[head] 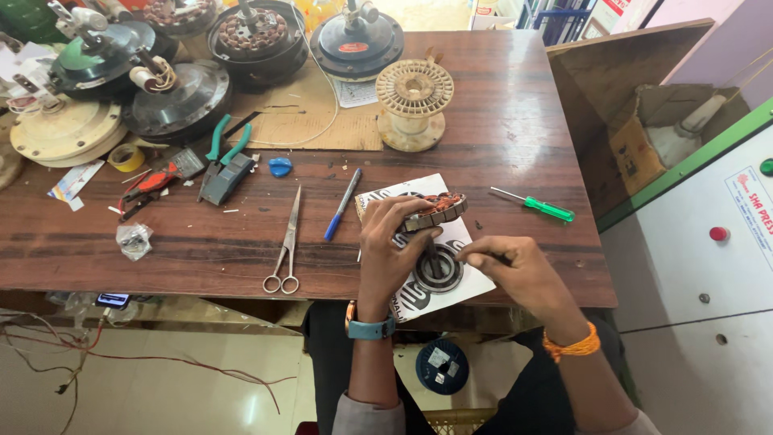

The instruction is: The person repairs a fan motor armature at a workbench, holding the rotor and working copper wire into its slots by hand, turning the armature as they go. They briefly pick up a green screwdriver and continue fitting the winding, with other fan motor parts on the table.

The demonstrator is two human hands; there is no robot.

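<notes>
Left hand (394,242) grips a copper-wound stator (435,211); cardboard box (644,133) holds white parts.

Dark wooden worktop (515,121) under even daylight; pale tiled floor (177,379) below, strewn with loose wires (72,354); white metal cabinet (700,266) with green trim at right.

Bright, even daylight fills the scene; the wooden worktop (515,129) shows soft glare, shadows are faint, and edges bend slightly.
</notes>
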